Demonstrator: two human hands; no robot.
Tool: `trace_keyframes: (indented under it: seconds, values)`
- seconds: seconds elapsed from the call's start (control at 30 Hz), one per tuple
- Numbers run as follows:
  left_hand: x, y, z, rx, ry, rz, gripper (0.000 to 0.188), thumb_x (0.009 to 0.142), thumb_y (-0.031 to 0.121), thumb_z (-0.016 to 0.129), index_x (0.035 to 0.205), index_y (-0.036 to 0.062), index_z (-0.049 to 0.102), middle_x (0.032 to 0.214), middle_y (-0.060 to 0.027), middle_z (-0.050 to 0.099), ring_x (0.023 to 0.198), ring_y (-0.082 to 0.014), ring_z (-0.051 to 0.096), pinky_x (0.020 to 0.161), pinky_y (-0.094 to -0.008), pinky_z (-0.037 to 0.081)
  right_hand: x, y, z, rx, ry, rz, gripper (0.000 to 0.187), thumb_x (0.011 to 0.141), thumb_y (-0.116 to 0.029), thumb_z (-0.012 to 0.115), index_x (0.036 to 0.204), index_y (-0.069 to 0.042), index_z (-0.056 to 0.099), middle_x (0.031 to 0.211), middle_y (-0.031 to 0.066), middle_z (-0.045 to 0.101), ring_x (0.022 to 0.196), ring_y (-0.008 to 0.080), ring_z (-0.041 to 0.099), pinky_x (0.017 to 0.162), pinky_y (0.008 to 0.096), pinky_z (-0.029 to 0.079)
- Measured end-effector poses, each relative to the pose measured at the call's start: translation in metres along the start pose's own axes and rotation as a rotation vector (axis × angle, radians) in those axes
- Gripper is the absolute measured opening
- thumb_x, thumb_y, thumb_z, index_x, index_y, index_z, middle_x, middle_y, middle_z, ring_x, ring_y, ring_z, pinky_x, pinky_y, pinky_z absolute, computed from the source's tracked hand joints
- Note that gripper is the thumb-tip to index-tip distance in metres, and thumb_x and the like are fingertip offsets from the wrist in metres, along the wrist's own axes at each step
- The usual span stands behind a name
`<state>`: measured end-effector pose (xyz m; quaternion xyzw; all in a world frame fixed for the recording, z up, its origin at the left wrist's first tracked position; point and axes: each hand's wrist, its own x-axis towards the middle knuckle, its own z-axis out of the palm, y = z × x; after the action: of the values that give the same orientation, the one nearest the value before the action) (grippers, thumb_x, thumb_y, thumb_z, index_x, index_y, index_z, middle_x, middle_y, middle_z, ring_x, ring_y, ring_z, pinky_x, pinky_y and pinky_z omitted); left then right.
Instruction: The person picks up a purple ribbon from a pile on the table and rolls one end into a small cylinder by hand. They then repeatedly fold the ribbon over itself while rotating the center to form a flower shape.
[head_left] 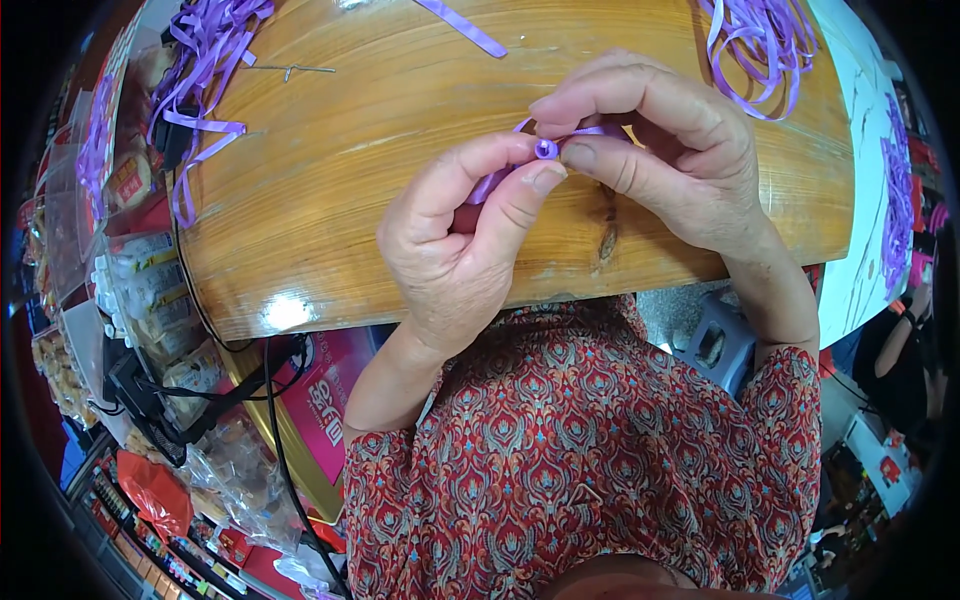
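Left hand (pixel 455 235): pinching a small rolled purple ribbon (pixel 545 149) above the wooden table (pixel 330 170).
Right hand (pixel 655 140): fingertips gripping the same ribbon.
Around: loose ribbon piles (pixel 205 50) at both far corners, metal pin (pixel 290 70).

Tabletop (pixel 330 190): ribbon heap (pixel 205 60) far left, second ribbon heap (pixel 762 45) far right, loose ribbon strip (pixel 462 27) between them at far edge. Wire pin (pixel 290 69) just right of left heap. Both hands over near middle.
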<state>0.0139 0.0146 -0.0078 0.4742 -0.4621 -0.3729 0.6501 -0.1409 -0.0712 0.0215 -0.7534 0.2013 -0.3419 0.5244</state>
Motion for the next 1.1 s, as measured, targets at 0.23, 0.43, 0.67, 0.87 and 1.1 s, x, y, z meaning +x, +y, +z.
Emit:
trace_keyframes:
  seconds: [0.23,0.43,0.67,0.87,1.1]
  values:
    - [0.0,-0.001,-0.002,0.035,-0.002,0.025,0.017,0.077,0.002,0.069,0.093,0.0002,0.064,0.082,0.001,0.062,0.067,-0.0012,0.05,0.057,-0.0137,0.039,0.002,-0.001,0.002,-0.182,0.023,-0.109,0.025,0.076,0.005,0.063,0.1,0.003,0.061,0.09,0.0103,0.06,0.08,0.0152,0.057,0.065,0.0231,0.043]
    - [-0.002,-0.001,-0.002,-0.005,0.002,0.008,0.019,0.076,0.002,0.07,0.094,0.0003,0.064,0.079,0.0031,0.059,0.063,-0.0003,0.046,0.055,-0.0131,0.036,0.002,-0.001,0.001,-0.499,0.04,-0.378,0.024,0.07,0.005,0.067,0.094,0.0,0.065,0.084,0.0109,0.06,0.069,0.0194,0.058,0.056,0.0261,0.044]
    - [-0.003,-0.003,-0.002,-0.065,0.027,-0.029,0.019,0.078,0.003,0.069,0.096,-0.0004,0.064,0.08,0.0039,0.059,0.063,-0.0001,0.045,0.055,-0.013,0.035,0.003,-0.002,0.001,-0.496,0.068,-0.332,0.028,0.067,0.004,0.07,0.094,-0.001,0.066,0.082,0.0095,0.06,0.07,0.0184,0.058,0.057,0.0259,0.045]
    - [-0.005,-0.003,-0.003,-0.055,-0.009,0.057,0.02,0.079,0.002,0.067,0.098,-0.0013,0.063,0.081,0.0011,0.06,0.064,-0.0016,0.046,0.057,-0.0141,0.036,0.002,-0.003,0.002,-0.454,0.067,-0.346,0.028,0.066,0.002,0.071,0.094,-0.001,0.066,0.079,0.0085,0.059,0.069,0.0178,0.057,0.057,0.0254,0.044]
    - [0.003,-0.002,-0.01,-0.256,-0.07,-0.053,0.026,0.088,0.006,0.056,0.113,-0.0016,0.055,0.083,-0.0054,0.061,0.069,-0.0061,0.051,0.065,-0.0175,0.04,0.001,-0.008,-0.006,-0.416,0.094,-0.347,0.025,0.069,0.003,0.069,0.094,0.0,0.066,0.078,0.0067,0.059,0.065,0.0152,0.054,0.053,0.0234,0.039]
